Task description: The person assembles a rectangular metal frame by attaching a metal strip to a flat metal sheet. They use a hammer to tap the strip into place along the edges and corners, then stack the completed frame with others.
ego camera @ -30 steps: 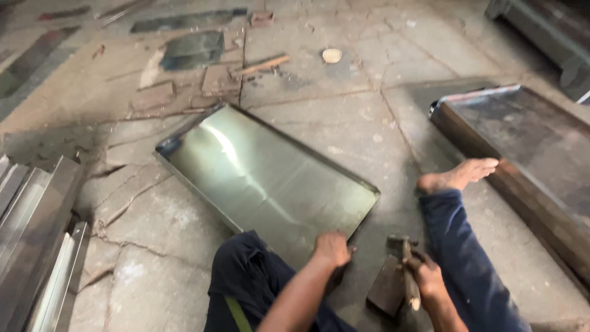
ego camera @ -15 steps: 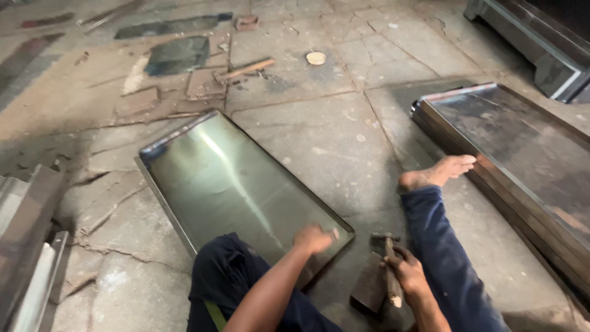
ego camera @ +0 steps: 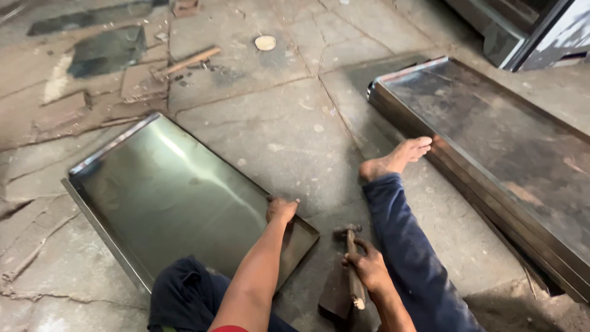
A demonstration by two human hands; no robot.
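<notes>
So the person's sitting on a cracked concrete floor [ego camera: 289, 117], legs in blue trousers stretched out. The left hand [ego camera: 281, 209] grips the right-hand rim of a shallow sheet-metal tray [ego camera: 166, 197], fingers curled over the edge and pressed together. The tray lies flat on the floor, its near end over the left thigh. The right hand [ego camera: 367, 267] is wrapped around the wooden handle of a hammer [ego camera: 351, 258], fingers closed tight; the head points away from the person and sits low, just above the floor beside the tray's near right corner.

Compared with half a second back, the left hand has slid up the rim, farther from the corner, and the tray looks turned a bit, with that corner now showing clear of the hand. The hammer grip looks the same.

The bare right foot [ego camera: 396, 160] rests near a stack of dark metal trays [ego camera: 491, 154] on the right. A wooden stick [ego camera: 187, 61] lies farther off.
</notes>
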